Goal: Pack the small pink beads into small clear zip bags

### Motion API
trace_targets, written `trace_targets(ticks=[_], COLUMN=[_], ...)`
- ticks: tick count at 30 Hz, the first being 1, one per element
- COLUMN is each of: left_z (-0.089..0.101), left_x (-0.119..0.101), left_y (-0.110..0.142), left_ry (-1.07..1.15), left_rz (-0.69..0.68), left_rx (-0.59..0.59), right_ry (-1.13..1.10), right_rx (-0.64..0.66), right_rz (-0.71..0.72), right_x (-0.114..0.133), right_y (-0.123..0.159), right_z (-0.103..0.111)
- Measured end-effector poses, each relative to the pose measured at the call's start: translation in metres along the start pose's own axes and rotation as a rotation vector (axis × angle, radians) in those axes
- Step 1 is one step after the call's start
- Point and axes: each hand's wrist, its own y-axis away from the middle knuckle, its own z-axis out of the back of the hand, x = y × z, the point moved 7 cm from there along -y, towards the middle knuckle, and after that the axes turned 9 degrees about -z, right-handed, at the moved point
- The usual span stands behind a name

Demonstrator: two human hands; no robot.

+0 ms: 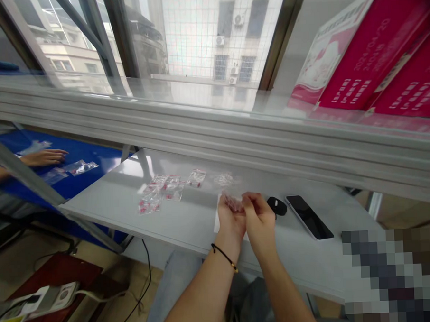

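Both my hands meet over the grey table (189, 219), close to its front edge. My left hand (230, 222) and my right hand (258, 218) pinch a small clear plastic bag (234, 203) with red contents between their fingertips. A black cord bracelet sits on my left wrist. Under my hands lies a white sheet (217, 218), mostly hidden. Several more small clear bags with red marks (159, 192) lie spread on the table to the left, one alone (196, 177) and a faint one (223, 179) farther back.
A black phone (309, 216) and a small black round object (277, 206) lie right of my hands. Red boxes (377, 54) stand on the shelf above. At a blue table (90, 161) on the left, another person's hand (44, 158) rests near clear bags. A power strip (39, 299) lies on the floor.
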Motion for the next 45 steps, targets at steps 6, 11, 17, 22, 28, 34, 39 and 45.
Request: trace_targets(ticks=[6, 11, 17, 22, 28, 34, 39, 45], left_z=[0.003, -0.007, -0.03, -0.037, -0.029, -0.028, -0.029, -0.029], left_x=[-0.031, -0.05, -0.032, -0.018, -0.01, -0.001, 0.001, 0.0], left_y=[-0.011, -0.025, -0.038, -0.035, -0.027, -0.02, -0.017, -0.016], left_ry=[-0.342, -0.823, -1.432, -1.819, -2.15, -2.349, -2.397, -2.405], left_rz=[-0.004, -0.019, -0.306, -0.546, -0.682, -0.704, -0.734, -0.772], left_rx=[0.067, 0.29, 0.532, 0.663, 0.769, 0.826, 0.847, 0.859], right_ry=[-0.367, -0.648, -0.637, -0.517, -0.363, -0.426, -0.48, -0.529], right_rx=[-0.283, -0.454, -0.464, -0.374, -0.372, -0.372, -0.343, -0.346], right_rz=[-0.018, -0.056, -0.144, -0.134, -0.149, -0.195, -0.224, -0.251], right_x=[0.003, -0.009, -0.047, -0.061, -0.08, -0.09, -0.089, -0.088], right_y=[-0.01, 0.012, 0.034, 0.027, 0.026, 0.025, 0.022, 0.021], right_z=[0.053, 0.111, 0.124, 0.125, 0.13, 0.129, 0.126, 0.126])
